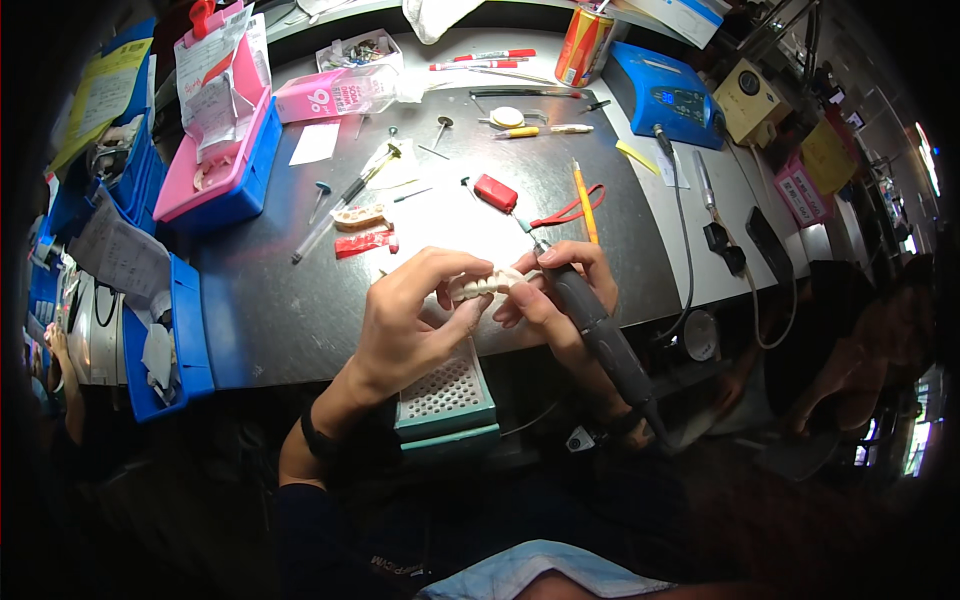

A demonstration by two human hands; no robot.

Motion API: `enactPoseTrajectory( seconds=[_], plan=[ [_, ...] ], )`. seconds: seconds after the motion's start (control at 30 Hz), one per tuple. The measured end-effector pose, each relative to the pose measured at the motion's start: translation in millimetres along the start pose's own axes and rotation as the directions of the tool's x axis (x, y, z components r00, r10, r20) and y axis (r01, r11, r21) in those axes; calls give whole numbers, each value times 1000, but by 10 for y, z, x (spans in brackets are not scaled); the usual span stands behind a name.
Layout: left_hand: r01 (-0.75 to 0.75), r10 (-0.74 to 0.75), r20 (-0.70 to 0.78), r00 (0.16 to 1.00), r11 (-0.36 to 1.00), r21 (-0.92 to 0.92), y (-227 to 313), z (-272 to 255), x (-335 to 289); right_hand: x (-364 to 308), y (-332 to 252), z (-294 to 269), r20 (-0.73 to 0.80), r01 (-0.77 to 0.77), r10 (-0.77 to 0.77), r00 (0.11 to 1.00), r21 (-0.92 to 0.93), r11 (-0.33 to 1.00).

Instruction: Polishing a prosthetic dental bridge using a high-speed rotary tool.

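Fingers (455, 272) of the left hand (410, 315) pinched a white dental piece (485, 285); the right hand (560, 290) gripped a grey handpiece (600, 335) — pink box (335, 95), orange can (583, 45) on the desk (270, 310).

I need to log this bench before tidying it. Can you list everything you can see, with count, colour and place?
dental model: one, white, held between both hands
handpiece: one, dark grey, in right hand
bur block: one, teal, at the near table edge
can: one, orange, far edge
control box: one, blue, far right
pencil: one, orange, centre right
pink tray: one, far left
markers: two, red and white, far edge
table: one, dark grey
left hand: fingers on the model
right hand: fingers around the handpiece
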State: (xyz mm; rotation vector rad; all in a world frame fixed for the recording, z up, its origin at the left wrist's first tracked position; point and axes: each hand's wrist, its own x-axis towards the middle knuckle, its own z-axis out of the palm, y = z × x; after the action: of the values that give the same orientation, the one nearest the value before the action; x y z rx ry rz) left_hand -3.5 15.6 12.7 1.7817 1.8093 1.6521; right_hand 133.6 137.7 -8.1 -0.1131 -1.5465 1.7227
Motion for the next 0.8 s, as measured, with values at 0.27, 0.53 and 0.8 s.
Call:
enactPoseTrajectory(
  seconds=[0.27, 0.53, 0.8],
  plan=[
    [206, -205, 26, 979, 961, -184, -103, 38, -43, 17, -51, -3, -5, -118, 118, 993, 10, 993],
    [206, -201, 53, 978, 968, -145, -53, 19, -15, 17, -54, 4, -21, -122, 121, 992, -12, 992],
    [209, -217, 49, 975, 969, 131, -89, 33, -35, -43, 221, -171, -120, 82, -111, 987, -222, 972]
  ],
)
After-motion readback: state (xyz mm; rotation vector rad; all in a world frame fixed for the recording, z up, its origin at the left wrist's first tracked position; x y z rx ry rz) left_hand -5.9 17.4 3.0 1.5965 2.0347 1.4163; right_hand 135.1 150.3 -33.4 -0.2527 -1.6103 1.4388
